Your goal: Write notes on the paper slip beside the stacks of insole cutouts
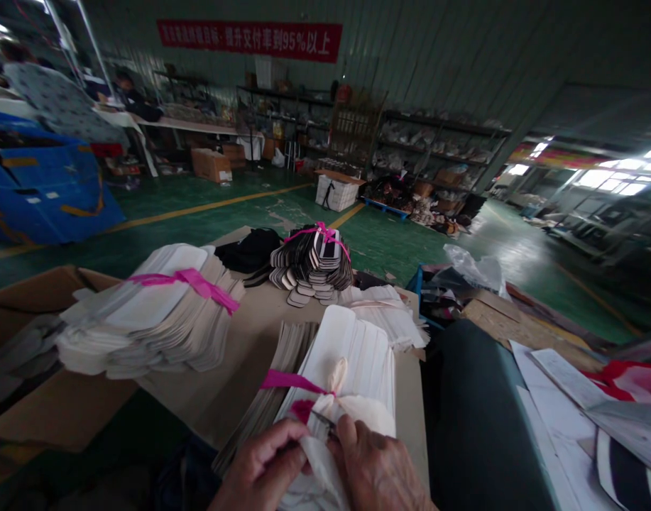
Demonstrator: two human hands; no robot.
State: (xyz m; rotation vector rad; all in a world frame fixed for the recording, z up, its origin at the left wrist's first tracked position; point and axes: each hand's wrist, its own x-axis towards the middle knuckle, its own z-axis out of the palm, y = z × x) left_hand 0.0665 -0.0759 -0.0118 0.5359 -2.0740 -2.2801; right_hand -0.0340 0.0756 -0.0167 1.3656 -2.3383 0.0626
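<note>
A stack of white flat pieces point(333, 337) lies in front of me, bound with a pink strip point(290, 380) and a cream cloth strip knotted on top point(337, 380). My left hand point(269, 461) pinches the white cloth strip point(322, 465) near the stack's close end. In my right hand point(378, 465) is a small pointed metal tool point(324, 419), its tip by the pink strip's end below the knot. Most of that tool is hidden by my fingers, so its kind is unclear. A row of thin beige pieces point(282, 362) lies along the stack's left side.
Beige board point(219, 383) carries another pink-tied white stack point(155, 305), a tied black-and-white stack point(314, 259), a black cloth item point(250, 248) and a white bundle point(383, 312). An open cardboard box point(85, 419) stands left. Papers point(559, 419) lie right. Another person point(53, 92) sits far left.
</note>
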